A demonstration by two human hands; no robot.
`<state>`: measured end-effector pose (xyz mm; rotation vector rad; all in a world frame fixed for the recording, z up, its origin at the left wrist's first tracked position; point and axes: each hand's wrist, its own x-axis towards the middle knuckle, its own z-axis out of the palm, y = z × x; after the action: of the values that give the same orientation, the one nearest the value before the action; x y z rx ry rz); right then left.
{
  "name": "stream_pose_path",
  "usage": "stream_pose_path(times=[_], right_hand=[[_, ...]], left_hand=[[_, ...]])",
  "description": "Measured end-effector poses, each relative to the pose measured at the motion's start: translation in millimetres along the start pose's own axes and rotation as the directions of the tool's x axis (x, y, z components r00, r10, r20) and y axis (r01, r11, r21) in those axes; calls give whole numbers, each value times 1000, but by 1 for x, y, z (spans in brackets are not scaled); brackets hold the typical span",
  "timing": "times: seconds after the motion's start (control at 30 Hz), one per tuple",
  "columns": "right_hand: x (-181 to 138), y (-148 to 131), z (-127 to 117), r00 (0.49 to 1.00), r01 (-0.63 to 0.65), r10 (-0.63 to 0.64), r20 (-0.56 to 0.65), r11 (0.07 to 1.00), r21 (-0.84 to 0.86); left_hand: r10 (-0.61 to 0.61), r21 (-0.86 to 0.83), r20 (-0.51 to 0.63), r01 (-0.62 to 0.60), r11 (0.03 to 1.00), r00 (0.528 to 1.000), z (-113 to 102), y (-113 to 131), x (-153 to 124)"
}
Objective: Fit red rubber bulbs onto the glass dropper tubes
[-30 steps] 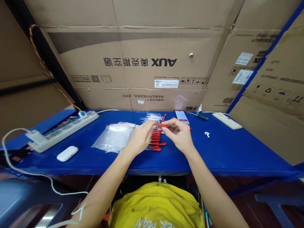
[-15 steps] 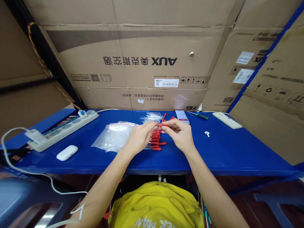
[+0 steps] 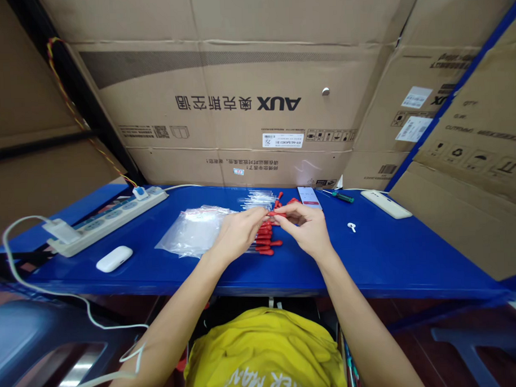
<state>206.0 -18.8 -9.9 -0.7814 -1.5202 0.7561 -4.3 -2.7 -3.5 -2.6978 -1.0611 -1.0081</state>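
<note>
My left hand [image 3: 238, 232] and my right hand [image 3: 306, 228] meet over the middle of the blue table [image 3: 382, 257]. Both pinch one small dropper with a red bulb [image 3: 277, 213] between their fingertips, the left on its clear end, the right on the red end. Just below them lies a row of several red-bulbed droppers [image 3: 266, 240]. A bundle of clear tubes [image 3: 258, 199] lies behind the hands. A pile of clear plastic bags [image 3: 195, 232] sits to the left of my left hand.
A white power strip [image 3: 106, 219] with a plugged charger lies at the far left, a white earbud case [image 3: 114, 259] in front of it. A phone [image 3: 309, 196], a green screwdriver [image 3: 341, 197], a white remote [image 3: 385, 204] and a loose earbud [image 3: 351, 227] lie right. Cardboard boxes [image 3: 238, 104] wall the back.
Both hands shifted slightly farther from me while still pinching the same red-bulbed dropper. Nothing else on the table moved.
</note>
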Motion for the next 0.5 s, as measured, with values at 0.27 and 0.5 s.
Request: stream_pose_path(times=[0.27,0.5], right_hand=[[2,-2,-13,994,-34,46,104,993,-114],[2,-1,-12,990,-31,49,129,990,-137]], left_hand=[[68,60,26,-69,996,997,1,-1,0],[56,66,57,-59,996,997,1,-1,-1]])
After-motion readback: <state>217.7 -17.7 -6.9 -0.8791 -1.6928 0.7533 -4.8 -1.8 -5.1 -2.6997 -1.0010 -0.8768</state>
